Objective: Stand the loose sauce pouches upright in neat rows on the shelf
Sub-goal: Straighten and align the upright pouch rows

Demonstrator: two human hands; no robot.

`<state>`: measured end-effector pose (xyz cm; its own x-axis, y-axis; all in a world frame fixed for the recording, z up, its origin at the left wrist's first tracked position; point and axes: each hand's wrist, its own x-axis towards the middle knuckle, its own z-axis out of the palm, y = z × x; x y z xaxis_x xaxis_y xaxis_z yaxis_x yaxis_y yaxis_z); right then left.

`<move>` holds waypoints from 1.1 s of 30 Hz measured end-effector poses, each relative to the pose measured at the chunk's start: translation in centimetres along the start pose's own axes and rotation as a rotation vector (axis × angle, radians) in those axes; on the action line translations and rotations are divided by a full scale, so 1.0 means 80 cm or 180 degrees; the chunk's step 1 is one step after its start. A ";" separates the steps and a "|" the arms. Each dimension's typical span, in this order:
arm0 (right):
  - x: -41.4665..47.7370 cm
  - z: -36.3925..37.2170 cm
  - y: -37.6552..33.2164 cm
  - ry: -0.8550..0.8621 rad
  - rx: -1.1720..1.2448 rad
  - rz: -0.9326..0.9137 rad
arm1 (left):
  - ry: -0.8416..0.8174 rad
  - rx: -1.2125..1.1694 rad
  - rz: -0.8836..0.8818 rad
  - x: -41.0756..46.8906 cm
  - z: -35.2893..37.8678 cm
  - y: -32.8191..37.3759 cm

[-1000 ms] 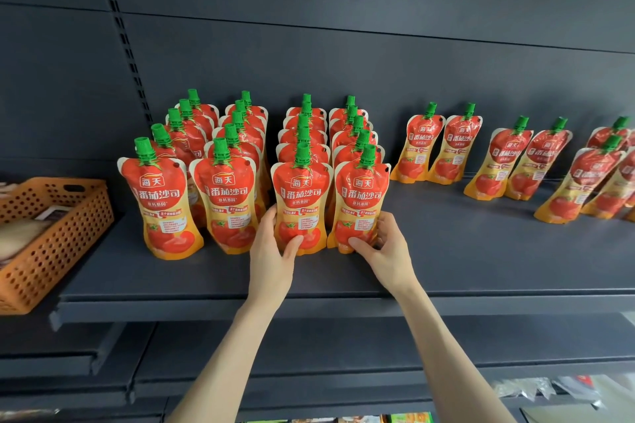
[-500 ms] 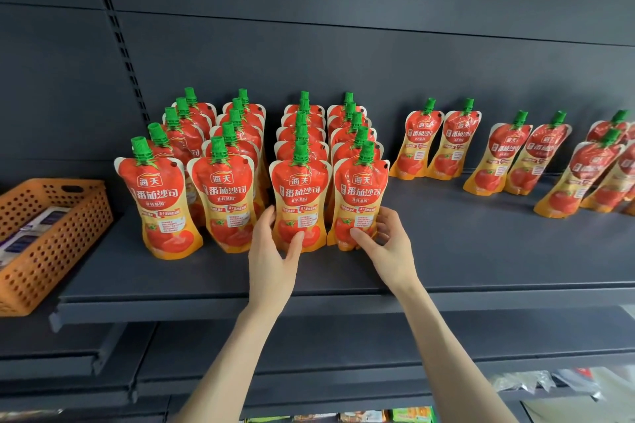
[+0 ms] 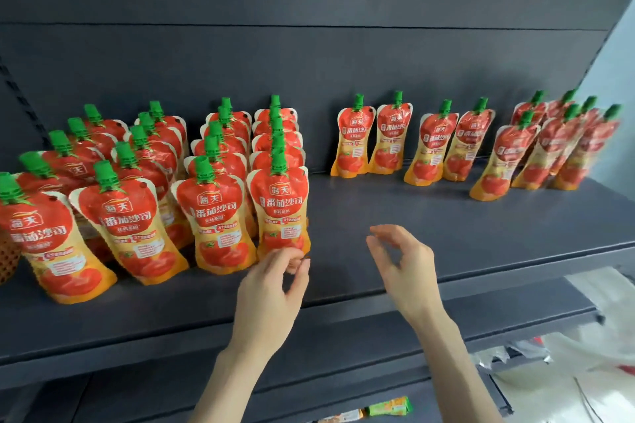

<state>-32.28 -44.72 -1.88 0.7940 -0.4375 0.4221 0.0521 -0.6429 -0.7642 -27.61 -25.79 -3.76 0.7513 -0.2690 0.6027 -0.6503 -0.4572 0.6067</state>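
Red and orange tomato sauce pouches with green caps stand on a dark grey shelf. Four tight rows fill the left side; the front pouch of the rightmost row stands just above my left hand. My left hand hovers at that pouch's foot, fingers loosely curled, holding nothing. My right hand floats over bare shelf to the right, fingers apart and empty. Two pairs of pouches lean at the back, and a loose cluster stands at the far right.
An orange perforated basket peeks in at the left edge. Below the shelf's front lip are lower shelves with plastic bags at the right and small snack packets at the bottom.
Both hands have let go of the two front pouches and drawn back and to the right. My view has swung right, so the basket is nearly out of sight.
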 end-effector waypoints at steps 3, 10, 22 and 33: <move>0.016 -0.045 0.034 0.0021 -0.0172 -0.0051 | -0.0137 -0.0072 -0.0025 0.016 0.050 0.039; 0.060 -0.138 0.133 -0.0285 -0.0278 -0.0099 | -0.0139 -0.0439 -0.0652 0.020 0.186 0.109; 0.210 -0.133 0.144 -0.0611 0.0294 -0.0455 | 0.0513 -0.0243 -0.0896 0.159 0.239 0.107; 0.330 -0.031 0.081 -0.0247 0.0315 -0.0765 | 0.1093 -0.0672 -0.1432 0.297 0.238 -0.006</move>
<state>-12.48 -61.97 5.52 0.7956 -0.2278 0.5613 0.3004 -0.6563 -0.6921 -7.26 -48.12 0.38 0.9014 0.2169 0.3747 -0.3119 -0.2750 0.9095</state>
